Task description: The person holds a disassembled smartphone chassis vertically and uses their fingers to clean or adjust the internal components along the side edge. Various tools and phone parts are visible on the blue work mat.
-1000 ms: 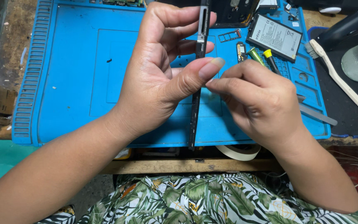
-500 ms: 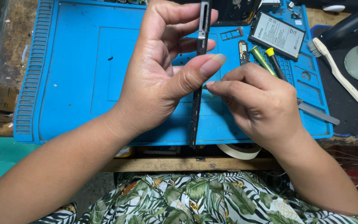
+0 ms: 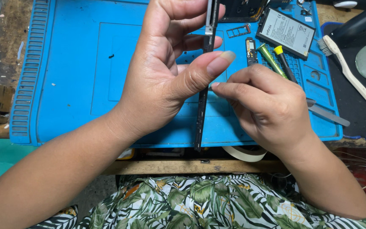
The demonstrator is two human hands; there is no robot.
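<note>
Blue silicone work mat (image 3: 64, 85) is filling the upper left and centre of the frame. Your left hand (image 3: 166, 80) is gripping a thin black phone frame (image 3: 203, 101) edge-on at the centre, thumb pressing its side. Your right hand (image 3: 267, 110), fingers pinched narrow, is touching the frame's right edge. A phone battery (image 3: 286, 32), white brush (image 3: 352, 76) and yellow-tipped tool (image 3: 284, 63) are lying upper right.

Left hand (image 3: 166, 80) raised, fingers pinched; right hand (image 3: 267, 106) curled, fingertips meeting thumb.
</note>
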